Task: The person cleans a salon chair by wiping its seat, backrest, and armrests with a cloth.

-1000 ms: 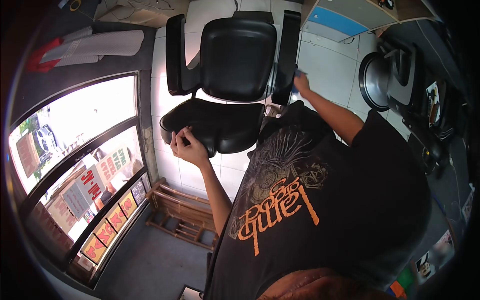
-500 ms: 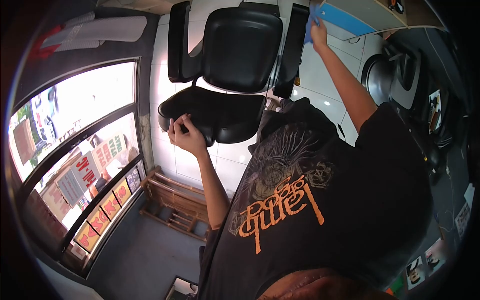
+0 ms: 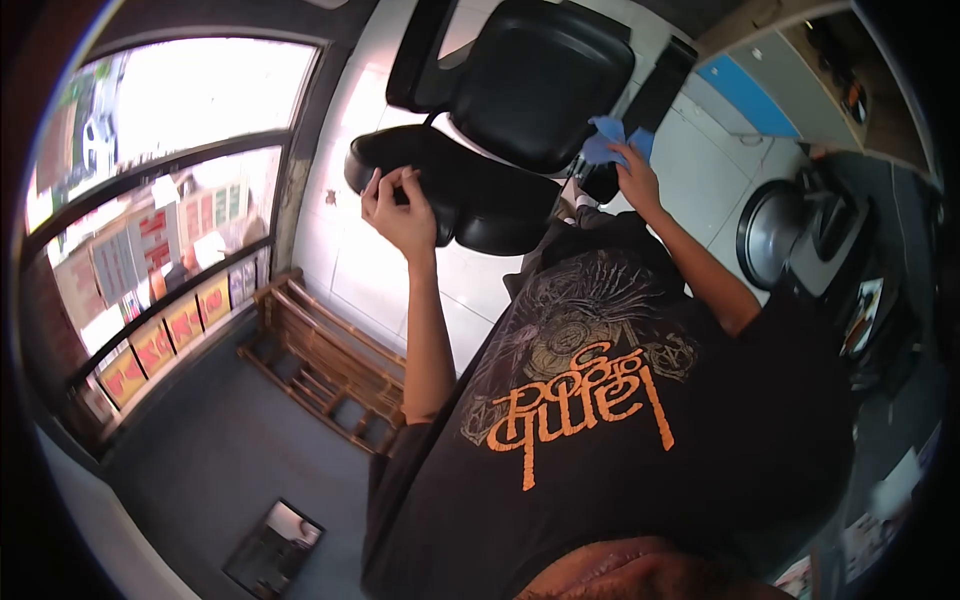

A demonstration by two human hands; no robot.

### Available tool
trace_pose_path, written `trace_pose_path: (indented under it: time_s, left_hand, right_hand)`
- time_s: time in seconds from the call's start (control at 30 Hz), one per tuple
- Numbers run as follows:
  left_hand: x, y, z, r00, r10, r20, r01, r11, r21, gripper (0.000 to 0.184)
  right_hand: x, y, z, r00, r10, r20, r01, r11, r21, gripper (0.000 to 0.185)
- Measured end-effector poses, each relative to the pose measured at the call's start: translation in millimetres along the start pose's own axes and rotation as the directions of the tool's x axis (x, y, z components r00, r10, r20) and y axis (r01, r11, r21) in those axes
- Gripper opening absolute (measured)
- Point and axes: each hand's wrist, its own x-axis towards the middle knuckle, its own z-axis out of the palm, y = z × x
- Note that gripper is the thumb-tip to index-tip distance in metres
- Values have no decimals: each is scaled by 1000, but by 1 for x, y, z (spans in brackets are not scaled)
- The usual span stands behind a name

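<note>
A: So where's the cloth?

B: The crumpled light-blue cloth is in the right hand, grip clamped on it. It's by the chair's long black armrest; can't tell if they're touching.

A: And the left hand?

B: Over the outer end of the glossy black padded backrest, fingers loosely curled, a gap between thumb and fingertips. Nothing visible in that grip, and I can't tell if it's touching the pad. The black cushioned seat is just beyond the backrest.

A: What's around it?

B: White tiled floor underneath, brown bamboo bench nearer the body, big dark-framed window on the left, cabinet with a blue panel on the right.
</note>
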Motion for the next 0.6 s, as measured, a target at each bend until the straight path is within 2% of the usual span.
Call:
trace_pose_path:
  time_s: [0.03, 0.07, 0.13, 0.17, 0.27, 0.3, 0.33, 0.37, 0.4, 0.43, 0.53, 0.6]
  left_hand:
    - [1, -1, 0, 1000, 11, -29, -11, 1000, 5, 15]
    - [1, -5, 0, 999, -15, -45, 13, 999, -34, 16]
    - [-1, 6, 0, 977, -130, -171, 95, 975, -200, 20]
    - [-3, 6, -6, 975, -102, -198, 73, 987, -146, 30]
    - [-11, -15, 3, 868, -269, -418, 197, 958, -209, 38]
    - [-14, -25, 5, 854, -356, -380, 296, 932, -209, 41]
    - [-14, -31, 7, 782, -520, -343, 404, 842, -356, 41]
    - [-12, -35, 10, 691, -667, -279, 491, 716, -497, 40]
    - [-12, -38, 12, 584, -789, -190, 554, 558, -617, 40]
    - [-12, -38, 9, 535, -843, -64, 583, 423, -694, 38]
    - [-13, -55, 18, 569, -822, 19, 547, 361, -756, 34]
    - [-10, -48, 18, 611, -791, 27, 491, 352, -797, 34]
  right_hand:
    - [-6, -10, -5, 990, 66, 122, -93, 969, 230, 46]
    - [-13, -21, -10, 961, 131, 242, -226, 878, 421, 46]
    - [-29, -40, -14, 941, 67, 333, -311, 563, 766, 47]
    - [-41, -63, -17, 935, 21, 353, -298, 583, 756, 50]
    - [-65, -90, 11, 921, -160, 354, -201, 583, 787, 54]
    - [-70, -96, 21, 868, -159, 470, -280, 624, 729, 54]
    - [-71, -99, 40, 837, -148, 528, -286, 704, 650, 50]
    - [-66, -83, 68, 831, -137, 539, -118, 903, 412, 47]
    - [-83, -164, 49, 770, -545, 333, 296, 767, 570, 48]
    - [-76, -175, 58, 749, -552, 366, 303, 777, 552, 48]
    - [-43, -225, 85, 727, -522, 446, 151, 755, 637, 47]
    - [-20, -262, 120, 799, -407, 443, -54, 684, 727, 53]
